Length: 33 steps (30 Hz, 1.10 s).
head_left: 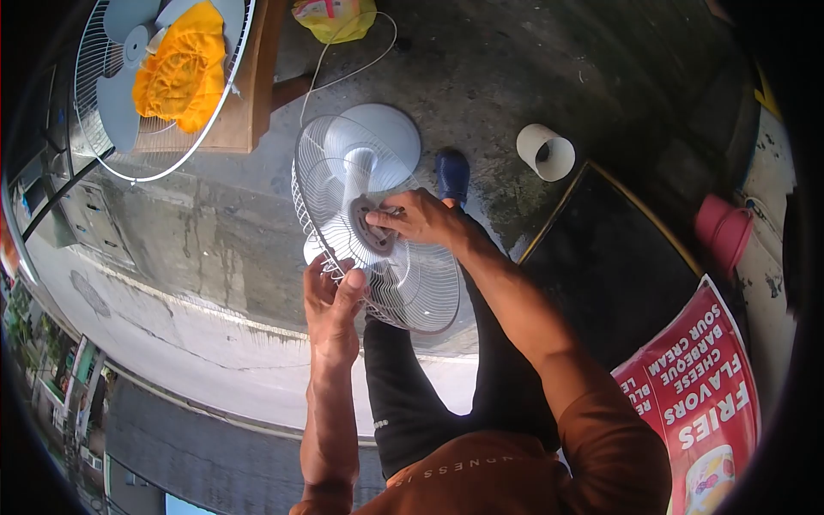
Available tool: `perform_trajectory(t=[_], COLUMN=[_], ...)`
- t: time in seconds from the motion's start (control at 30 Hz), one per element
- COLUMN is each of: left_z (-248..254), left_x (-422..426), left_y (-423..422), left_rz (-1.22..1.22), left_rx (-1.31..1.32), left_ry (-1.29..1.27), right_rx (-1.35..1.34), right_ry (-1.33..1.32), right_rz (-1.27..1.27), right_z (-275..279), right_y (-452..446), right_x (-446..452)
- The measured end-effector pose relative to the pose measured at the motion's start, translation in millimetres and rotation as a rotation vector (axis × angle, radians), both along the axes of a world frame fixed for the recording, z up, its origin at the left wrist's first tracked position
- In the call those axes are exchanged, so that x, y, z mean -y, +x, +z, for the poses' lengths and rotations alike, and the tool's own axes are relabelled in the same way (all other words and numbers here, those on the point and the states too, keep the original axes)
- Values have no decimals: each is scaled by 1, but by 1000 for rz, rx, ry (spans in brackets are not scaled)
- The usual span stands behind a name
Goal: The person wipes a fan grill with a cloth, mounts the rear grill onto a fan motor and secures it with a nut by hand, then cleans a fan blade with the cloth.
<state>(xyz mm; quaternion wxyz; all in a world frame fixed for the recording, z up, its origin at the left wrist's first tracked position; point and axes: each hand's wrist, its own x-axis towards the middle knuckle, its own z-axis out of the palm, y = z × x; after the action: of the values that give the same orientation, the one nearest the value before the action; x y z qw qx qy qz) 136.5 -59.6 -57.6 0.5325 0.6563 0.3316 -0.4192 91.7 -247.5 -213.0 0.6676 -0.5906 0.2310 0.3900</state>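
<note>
A white fan stand with a round base [386, 129] stands on the concrete floor in front of me. Its wire rear grille [429, 292] is at the fan's head, with a grey perforated plate [375, 239] in the middle. My left hand [333, 305] grips the grille's rim on the near left side, thumb and fingers bent around the wires. My right hand [416, 216] is closed at the central plate, thumb and fingertips pressed together there. Whatever small part its fingertips may hold is hidden.
Upper left, a front grille [140, 178], grey fan blades [116, 99] and an orange cloth [184, 69] lie on a wooden table [257, 112]. A white cylinder [558, 159], black board [609, 257], pink bucket [721, 232] and red sign [687, 386] are right. A yellow bag [352, 30] lies beyond a cord.
</note>
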Motion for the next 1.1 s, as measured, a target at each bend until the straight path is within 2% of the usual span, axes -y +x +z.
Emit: perform_trajectory(t=[0.07,0.17,0.37,0.47,0.57,0.67,0.77,0.87,0.97,1.07,1.1], left_z=[0,1,1,0,0,0,1,0,0,1,1], left_x=[0,0,-2,-2,-3,-2,0,1,1,1,1], left_y=[1,2,-1,-2,-3,-4,-4,-4,-4,-4,-4], left_rz=[-5,-9,-1,3,3,5,11,12,18,21,21], left_rx=[4,4,5,11,9,14,21,12,12,11,9], left_ry=[-6,-15,-16,-18,-25,-29,-31,-37,-36,-37,-40], right_rx=[126,388,305,301,151,59,376,495,398,114,154], right_ry=[-71,-79,62,-34,-152,-415,-372,-88,-58,-326,-339], right_rz=[-150,-80,-99,39,266,542,45,-88,37,461,357], right_z=[-4,-9,-15,-5,-9,-15,-19,-17,-20,-22,-17], right_y=[-11,-17,-17,-11,-1,7,-8,-14,-14,0,1], right_x=[-3,0,-4,1,-1,-13,-13,-6,-6,-8,-7])
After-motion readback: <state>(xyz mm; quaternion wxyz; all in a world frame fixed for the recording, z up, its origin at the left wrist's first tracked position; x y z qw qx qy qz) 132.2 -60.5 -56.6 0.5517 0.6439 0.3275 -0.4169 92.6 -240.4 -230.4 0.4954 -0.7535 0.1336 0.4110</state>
